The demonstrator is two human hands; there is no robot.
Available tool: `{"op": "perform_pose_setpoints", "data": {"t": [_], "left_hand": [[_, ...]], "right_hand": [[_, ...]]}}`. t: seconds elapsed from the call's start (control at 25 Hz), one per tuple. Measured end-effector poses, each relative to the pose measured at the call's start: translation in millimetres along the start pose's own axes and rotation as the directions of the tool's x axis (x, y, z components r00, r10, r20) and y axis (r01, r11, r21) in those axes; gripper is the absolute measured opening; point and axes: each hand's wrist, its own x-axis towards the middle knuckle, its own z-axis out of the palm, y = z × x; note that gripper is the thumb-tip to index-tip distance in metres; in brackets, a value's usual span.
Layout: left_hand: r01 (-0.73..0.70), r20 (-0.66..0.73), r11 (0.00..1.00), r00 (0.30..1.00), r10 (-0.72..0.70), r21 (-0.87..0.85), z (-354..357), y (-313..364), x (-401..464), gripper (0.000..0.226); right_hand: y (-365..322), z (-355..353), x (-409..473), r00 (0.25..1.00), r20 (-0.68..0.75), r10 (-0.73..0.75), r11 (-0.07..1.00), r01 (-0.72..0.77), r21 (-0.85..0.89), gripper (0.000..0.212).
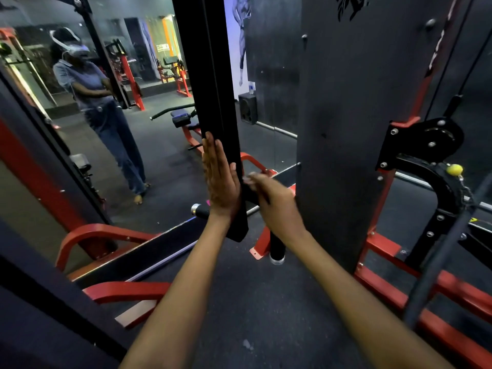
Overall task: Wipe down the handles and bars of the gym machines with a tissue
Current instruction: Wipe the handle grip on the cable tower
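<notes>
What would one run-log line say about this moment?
left hand: flat on black upright bar | right hand: on bar's other side, blurred, tissue unclear | floor: red frame

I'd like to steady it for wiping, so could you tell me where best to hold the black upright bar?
Probably low down, where the black upright bar hangs free: wrap fingers round its narrow edge from the left, beside the left hand, leaving the right hand its side.
</notes>
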Motion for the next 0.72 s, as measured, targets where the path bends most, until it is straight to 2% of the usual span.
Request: {"op": "perform_pose_setpoints", "data": {"t": [0.04, 0.08, 0.16, 0.24, 0.28, 0.32, 0.36, 0.44, 0.52, 0.6, 0.72], "left_hand": [[-0.007, 0.002, 1.0, 1.0, 0.007, 0.003, 0.7, -0.7, 0.1, 0.06], [-0.007, 0.008, 1.0, 1.0, 0.007, 0.003, 0.9, -1.3, -0.5, 0.061], [0.002, 0.008, 1.0, 1.0, -0.002, 0.016, 0.2, 0.2, -2.5, 0.066], [0.017, 0.01, 1.0, 1.0, -0.017, 0.023, -0.2, 2.0, -2.8, 0.073], [0.02, 0.01, 1.0, 1.0, -0.02, 0.02, 0.1, 1.7, -3.9, 0.075], [0.018, 0.0, 1.0, 1.0, -0.018, 0.019, 1.0, 1.2, -5.1, 0.074], [0.012, -0.008, 1.0, 1.0, -0.012, 0.022, 2.4, 0.2, -4.6, 0.072], [0.011, -0.004, 1.0, 1.0, -0.011, 0.011, 3.4, -1.1, -1.6, 0.066], [0.015, -0.007, 1.0, 1.0, -0.015, 0.014, 2.0, 2.0, -0.3, 0.064], [0.024, 0.004, 1.0, 1.0, -0.024, 0.011, 2.5, 2.3, -3.9, 0.063], [0.058, -0.005, 0.998, 0.998, -0.058, 0.001, 4.0, 5.7, -3.6, 0.061]], "right_hand": [[-1.6, 5.2, -1.6, 0.993, 0.068, -0.094, 0.995, 0.097, -0.039, 0.03], [2.7, 6.2, -10.1, 0.989, 0.076, -0.125, 0.991, 0.128, -0.043, 0.032], [21.9, -0.3, -45.0, 0.997, -0.044, -0.059, 0.998, 0.059, -0.008, 0.035], [39.9, -10.8, -85.5, 0.971, -0.17, 0.168, 0.985, -0.157, 0.071, 0.04], [43.6, -15.2, -100.0, 0.929, -0.182, 0.323, 0.944, -0.304, 0.126, 0.042], [43.7, -16.0, -104.5, 0.888, -0.195, 0.417, 0.907, -0.393, 0.148, 0.042], [40.4, -15.0, -97.3, 0.879, -0.224, 0.42, 0.907, -0.397, 0.143, 0.039], [22.9, -12.8, -62.7, 0.914, -0.27, 0.304, 0.949, -0.267, 0.167, 0.026], [6.4, -6.2, -31.9, 0.943, -0.256, 0.214, 0.958, -0.151, 0.243, 0.022], [10.2, 5.0, -42.1, 0.88, -0.295, 0.372, 0.888, -0.246, 0.388, 0.027], [38.0, 17.3, -101.9, 0.7, -0.294, 0.651, 0.736, -0.488, 0.469, 0.031]]}}
